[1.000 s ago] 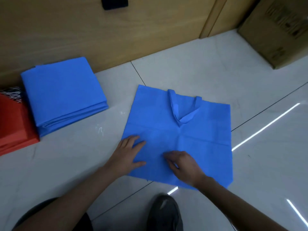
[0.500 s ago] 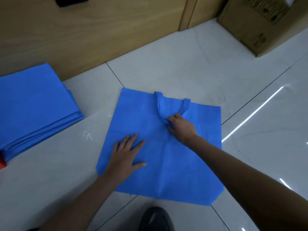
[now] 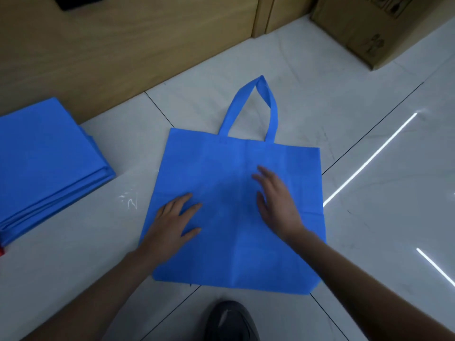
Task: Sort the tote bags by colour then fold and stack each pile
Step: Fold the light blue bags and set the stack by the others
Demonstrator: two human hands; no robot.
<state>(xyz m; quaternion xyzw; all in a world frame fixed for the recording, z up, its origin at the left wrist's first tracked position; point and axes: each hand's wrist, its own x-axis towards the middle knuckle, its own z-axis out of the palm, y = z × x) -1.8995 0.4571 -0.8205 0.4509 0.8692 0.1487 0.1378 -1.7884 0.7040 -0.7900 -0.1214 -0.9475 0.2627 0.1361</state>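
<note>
A blue tote bag (image 3: 236, 254) lies flat on the tiled floor in front of me, its handle loop (image 3: 256, 107) stretched out past the top edge toward the wall. My left hand (image 3: 172, 220) presses flat on the bag's lower left part, fingers spread. My right hand (image 3: 278, 200) hovers or rests over the bag's middle with straight fingers, slightly blurred, holding nothing. A stack of folded blue bags (image 3: 41, 166) sits at the left. A sliver of red fabric (image 3: 2, 251) shows at the far left edge.
A wooden wall panel (image 3: 123, 45) runs along the back. A cardboard box (image 3: 384, 28) stands at the top right. My dark shoe (image 3: 229, 321) is at the bottom centre. Pale floor tiles (image 3: 381, 217) surround the bag.
The bag's handle, earlier folded down onto the bag, now lies stretched out above its top edge. My right hand has drawn back from the handle to the bag's middle. The left hand stays put.
</note>
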